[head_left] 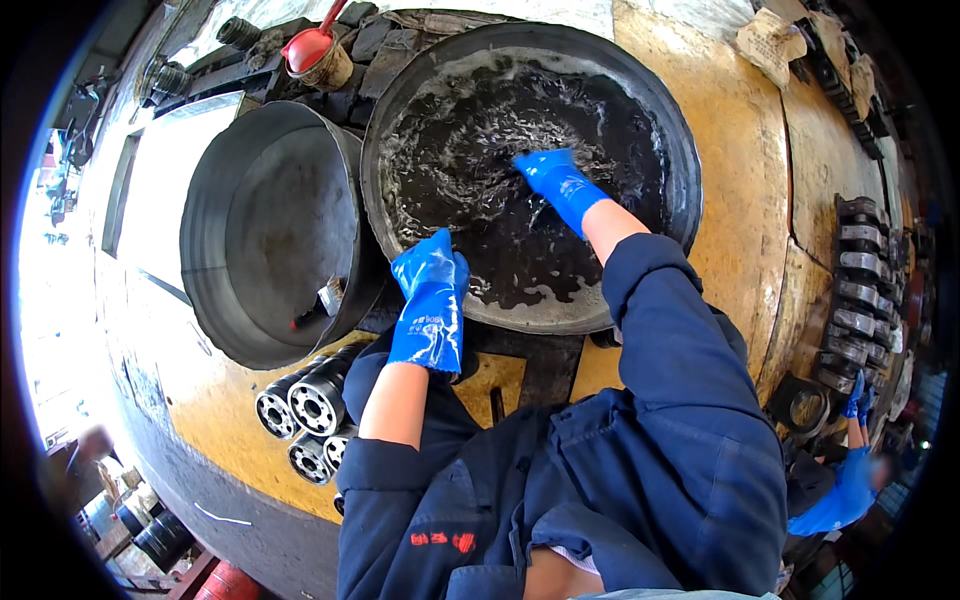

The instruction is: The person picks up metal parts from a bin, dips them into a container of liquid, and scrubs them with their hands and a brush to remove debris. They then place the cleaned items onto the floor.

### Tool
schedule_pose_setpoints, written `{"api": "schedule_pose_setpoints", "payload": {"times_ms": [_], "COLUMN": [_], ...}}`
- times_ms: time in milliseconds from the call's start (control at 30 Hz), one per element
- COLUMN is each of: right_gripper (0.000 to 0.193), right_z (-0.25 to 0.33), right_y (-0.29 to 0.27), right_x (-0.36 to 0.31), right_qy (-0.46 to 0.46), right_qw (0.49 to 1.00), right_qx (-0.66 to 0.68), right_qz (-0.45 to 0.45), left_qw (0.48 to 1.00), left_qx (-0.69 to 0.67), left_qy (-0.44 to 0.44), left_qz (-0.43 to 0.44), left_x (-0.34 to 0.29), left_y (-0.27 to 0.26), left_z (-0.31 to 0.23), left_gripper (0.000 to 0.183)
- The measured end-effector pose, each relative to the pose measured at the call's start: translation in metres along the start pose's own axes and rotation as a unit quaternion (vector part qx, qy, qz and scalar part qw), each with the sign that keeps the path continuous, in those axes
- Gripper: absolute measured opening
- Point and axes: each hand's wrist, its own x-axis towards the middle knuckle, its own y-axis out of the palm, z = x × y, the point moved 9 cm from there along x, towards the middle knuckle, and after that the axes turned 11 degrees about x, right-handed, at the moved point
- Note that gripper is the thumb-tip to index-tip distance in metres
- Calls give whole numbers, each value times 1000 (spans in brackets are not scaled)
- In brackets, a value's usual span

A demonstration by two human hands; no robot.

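A wide round metal tub (pixel 690 150) holds dark, churned liquid (pixel 440 150) with pale foam around its edge. My right hand (pixel 560 180), in a blue rubber glove, reaches over the middle of the liquid, where ripples and splashes surround it. Motion smears its fingers, and I cannot see whether they hold anything. At the tub's near-left rim rests my left hand (pixel 430 270), also gloved in blue, its fingers closed over the edge. Both gloves look wet.
Left of the tub stands a second round metal tub (pixel 275 170), with a brush (pixel 331 295) inside. Several metal cylinders with holed ends (pixel 315 408) lie below it. A red ladle (pixel 307 48) rests in a small bucket. At right are metal parts (pixel 858 295) and another person in blue (pixel 840 500).
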Motion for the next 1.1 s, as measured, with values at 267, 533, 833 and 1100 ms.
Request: {"api": "schedule_pose_setpoints", "payload": {"times_ms": [267,533,833,1100], "right_gripper": [30,38,33,36], "right_z": [12,3,-11,76], "right_y": [-6,19,-6,15], "right_x": [1,0,-7,-10], "right_qy": [106,-117,147,-86], "right_qw": [992,991,986,993], "right_qx": [67,-55,5,-23], "right_qz": [-9,43,79,76], "left_qw": [1000,999,1000,999], "left_qx": [15,-3,9,25], "left_qy": [-11,28,-6,-23], "left_qz": [-2,-21,-1,-30], "left_x": [0,8,3,-7], "left_y": [3,-6,4,0], "left_z": [1,-33,0,21], "left_gripper": [31,32,34,27]}}
